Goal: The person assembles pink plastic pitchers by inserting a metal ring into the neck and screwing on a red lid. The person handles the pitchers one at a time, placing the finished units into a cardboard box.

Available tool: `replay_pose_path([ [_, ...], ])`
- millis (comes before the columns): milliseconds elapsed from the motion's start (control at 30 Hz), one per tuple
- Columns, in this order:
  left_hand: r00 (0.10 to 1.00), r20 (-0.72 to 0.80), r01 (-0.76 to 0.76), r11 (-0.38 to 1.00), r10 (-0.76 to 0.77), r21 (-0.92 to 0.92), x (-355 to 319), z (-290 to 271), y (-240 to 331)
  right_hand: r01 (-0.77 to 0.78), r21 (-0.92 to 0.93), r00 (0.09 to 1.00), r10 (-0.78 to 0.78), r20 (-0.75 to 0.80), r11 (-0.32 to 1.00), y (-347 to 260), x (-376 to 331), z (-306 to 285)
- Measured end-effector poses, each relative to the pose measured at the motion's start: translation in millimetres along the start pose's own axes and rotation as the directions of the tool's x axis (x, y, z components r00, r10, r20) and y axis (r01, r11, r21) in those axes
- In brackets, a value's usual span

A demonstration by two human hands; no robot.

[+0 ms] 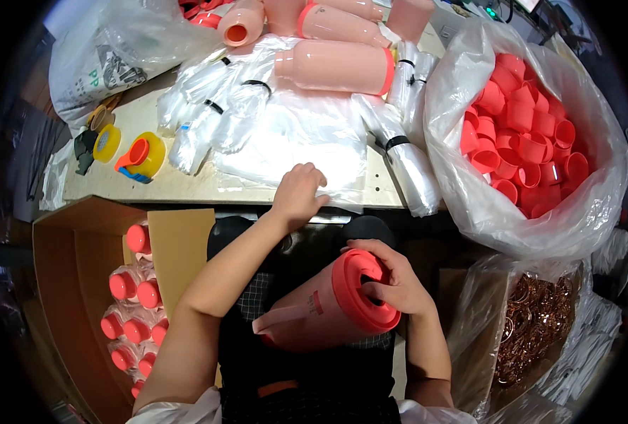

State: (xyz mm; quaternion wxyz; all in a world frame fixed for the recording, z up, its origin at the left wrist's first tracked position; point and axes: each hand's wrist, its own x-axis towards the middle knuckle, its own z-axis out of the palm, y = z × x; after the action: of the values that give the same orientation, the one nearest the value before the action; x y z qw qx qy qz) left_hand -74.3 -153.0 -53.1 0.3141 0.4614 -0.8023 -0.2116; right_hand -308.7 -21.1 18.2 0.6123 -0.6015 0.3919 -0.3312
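My right hand (398, 280) is closed on the red end of a pink thermos jug (314, 311), its fingers over the rim and into a dark recess. The jug lies tilted across my lap, with a pale pink handle-like strip along its side. At the table's front edge, my left hand (300, 192) rests on a stack of clear plastic bags (292, 145). Its thumb and fingers are apart and slightly bent. Behind the stack lies another pink jug (333, 67) on its side, with a red ring at its right end.
More pink jugs (338, 25) lie at the back. A large plastic sack (452, 134) of red cups (519, 116) stands right, above a box of copper-coloured rings (533, 318). On the left, a carton (80, 247) holds bagged, red-capped jugs. Tape rolls (160, 152) lie on the table.
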Motion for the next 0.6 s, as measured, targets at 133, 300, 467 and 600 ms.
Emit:
replay_pose_path([
  [133,0.976,0.076,0.196,0.977,-0.202,0.079,12,20,-40,0.038,-0.145,0.997,-0.048,-0.063,0.989,0,13,-9],
  [300,0.839,0.234,0.467,0.430,-0.492,-0.773,32,6,-12,-0.138,0.047,0.941,0.146,-0.306,0.989,20,49,-21],
  [467,0.882,0.361,0.412,0.123,-0.303,-0.903,-9,-2,71,0.071,0.186,0.846,0.040,-0.531,0.980,29,59,-4],
  [600,0.895,0.271,0.410,0.413,-0.356,-0.813,-30,-5,80,-0.019,0.193,0.858,0.115,-0.501,0.981,24,52,-8],
])
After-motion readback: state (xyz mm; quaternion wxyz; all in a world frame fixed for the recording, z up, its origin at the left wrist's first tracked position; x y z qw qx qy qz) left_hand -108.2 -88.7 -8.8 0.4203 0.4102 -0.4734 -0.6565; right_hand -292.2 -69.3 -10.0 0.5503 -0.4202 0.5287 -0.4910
